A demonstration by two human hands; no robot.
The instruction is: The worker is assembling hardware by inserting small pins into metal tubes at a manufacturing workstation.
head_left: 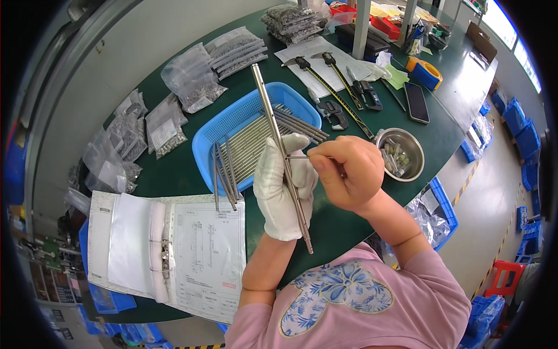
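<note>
My left hand (269, 195), in a white glove, is closed around a long, shiny metal rod (268, 103) held at a slant. Small holes show along the rod's upper part. Bare, my right hand (351, 171) pinches a thin metal pin (299, 157) that points sideways at the middle of the rod. Whether the pin's tip sits in a hole cannot be made out. Behind the rod stands a blue plastic basket (202, 152) with many similar rods, several of them leaning over its near and right rims. Right of my right hand is a steel bowl (419, 152) of small clear tubes.
An open binder with a drawing sheet (209, 250) lies at left. Bags of small metal parts (165, 125) line the table's far left. Calipers (328, 84), a micrometer (365, 93), a phone (416, 102) and a tape roll (424, 72) lie at the far right of the green table.
</note>
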